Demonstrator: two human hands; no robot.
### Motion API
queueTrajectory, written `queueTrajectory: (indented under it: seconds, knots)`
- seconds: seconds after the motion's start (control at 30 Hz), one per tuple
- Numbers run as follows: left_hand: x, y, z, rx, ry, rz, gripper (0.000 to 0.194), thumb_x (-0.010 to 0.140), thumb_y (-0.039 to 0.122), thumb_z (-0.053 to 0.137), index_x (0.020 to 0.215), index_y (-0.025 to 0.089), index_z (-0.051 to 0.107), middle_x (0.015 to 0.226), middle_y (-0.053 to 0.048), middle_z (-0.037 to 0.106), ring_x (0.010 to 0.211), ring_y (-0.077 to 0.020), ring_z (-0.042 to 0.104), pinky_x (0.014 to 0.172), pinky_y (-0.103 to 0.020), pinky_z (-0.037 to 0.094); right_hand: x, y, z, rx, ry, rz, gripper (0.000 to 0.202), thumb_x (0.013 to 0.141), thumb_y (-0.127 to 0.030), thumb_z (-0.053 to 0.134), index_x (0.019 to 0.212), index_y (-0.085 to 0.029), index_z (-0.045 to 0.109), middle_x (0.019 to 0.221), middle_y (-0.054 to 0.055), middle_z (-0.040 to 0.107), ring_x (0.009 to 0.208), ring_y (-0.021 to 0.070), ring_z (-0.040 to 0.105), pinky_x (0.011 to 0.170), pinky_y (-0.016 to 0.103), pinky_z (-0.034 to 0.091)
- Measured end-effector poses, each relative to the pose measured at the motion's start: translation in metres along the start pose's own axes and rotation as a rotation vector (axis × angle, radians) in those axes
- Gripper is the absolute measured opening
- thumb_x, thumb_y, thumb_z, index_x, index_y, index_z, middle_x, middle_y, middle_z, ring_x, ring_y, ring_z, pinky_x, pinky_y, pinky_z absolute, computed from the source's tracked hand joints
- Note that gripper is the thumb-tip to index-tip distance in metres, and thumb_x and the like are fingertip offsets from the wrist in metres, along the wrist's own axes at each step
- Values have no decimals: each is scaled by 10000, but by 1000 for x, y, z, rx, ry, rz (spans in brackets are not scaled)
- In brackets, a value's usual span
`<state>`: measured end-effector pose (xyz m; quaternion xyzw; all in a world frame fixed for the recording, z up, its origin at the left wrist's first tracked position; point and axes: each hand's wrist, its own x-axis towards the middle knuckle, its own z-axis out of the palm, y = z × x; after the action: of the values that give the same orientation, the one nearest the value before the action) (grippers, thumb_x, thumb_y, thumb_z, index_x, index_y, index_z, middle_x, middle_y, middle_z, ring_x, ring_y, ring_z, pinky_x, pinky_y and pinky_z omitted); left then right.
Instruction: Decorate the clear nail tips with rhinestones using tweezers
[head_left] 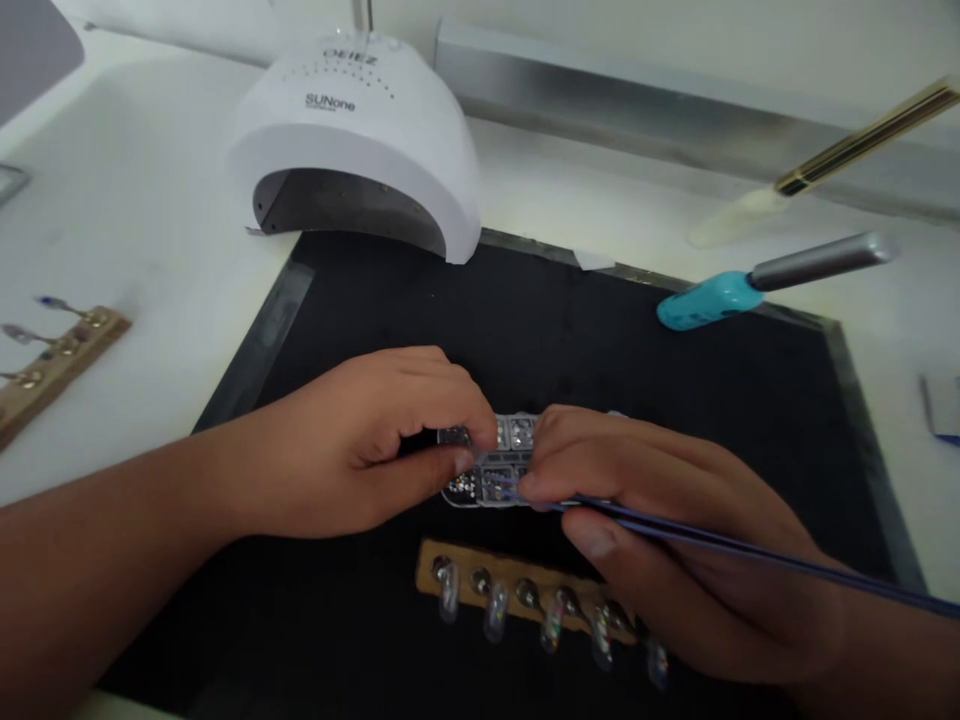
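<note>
At far left, a wooden rack [45, 385] sits on the table [172, 200], outside my working area. My left hand [322, 440] has its thumb and forefinger nearly meeting over the left end of the compartmented case [463, 489], perhaps steadying it; I can't tell whether they grip it. The case lies on the black mat [487, 330], between my hands, just beyond the second rack [504, 582], probably so both are within reach. My right hand [697, 480] has its fingers closed around blue tweezers [750, 548], angled for fine control.
</note>
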<state>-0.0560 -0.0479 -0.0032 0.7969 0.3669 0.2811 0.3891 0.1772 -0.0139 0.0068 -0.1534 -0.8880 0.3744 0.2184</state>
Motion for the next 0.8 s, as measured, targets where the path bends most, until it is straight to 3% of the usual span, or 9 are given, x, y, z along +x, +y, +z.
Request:
queueTrajectory:
  seconds: [0.37, 0.8]
  knots:
    - [1, -3, 0, -14, 4, 17, 153, 911, 73, 528, 957, 158, 647, 920, -1, 666, 899, -112, 598, 835, -238, 474, 1, -1, 2, 30, 35, 61, 148, 914, -68, 468, 982, -173, 546, 821, 18, 627, 763, 131, 591, 707, 291, 505]
    - [0, -1, 0, -16, -1, 0, 159, 916, 84, 515, 959, 169, 642, 928, -18, 671, 900, -138, 602, 815, -256, 480, 1, -1, 1, 46, -12, 47, 115, 905, -96, 498, 954, -181, 557, 790, 30, 626, 739, 155, 586, 678, 315, 500]
